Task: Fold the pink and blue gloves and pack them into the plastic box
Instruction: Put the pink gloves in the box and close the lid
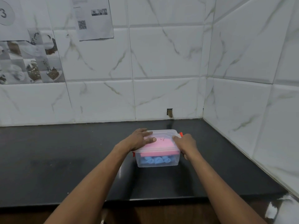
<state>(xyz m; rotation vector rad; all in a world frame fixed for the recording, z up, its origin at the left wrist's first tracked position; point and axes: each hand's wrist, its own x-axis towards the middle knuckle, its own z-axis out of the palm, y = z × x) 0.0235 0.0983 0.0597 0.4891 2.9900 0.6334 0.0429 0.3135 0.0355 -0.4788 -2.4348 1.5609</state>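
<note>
A clear plastic box [159,164] stands on the black counter [64,159], right of centre. Inside it, blue gloves [156,160] lie at the bottom with a folded pink glove [159,147] on top. A clear lid covers the box, with red clips [181,134] at its two ends. My left hand [140,140] lies flat on the lid's left part, fingers spread and thumb on the top. My right hand [186,143] grips the box's right end beside the red clip, fingers on the lid's edge.
White marble-look tiles form the back wall and the right wall [250,94], which meet in a corner behind the box. Printed papers [93,18] hang on the wall at upper left. The counter's front edge [145,200] runs below my forearms.
</note>
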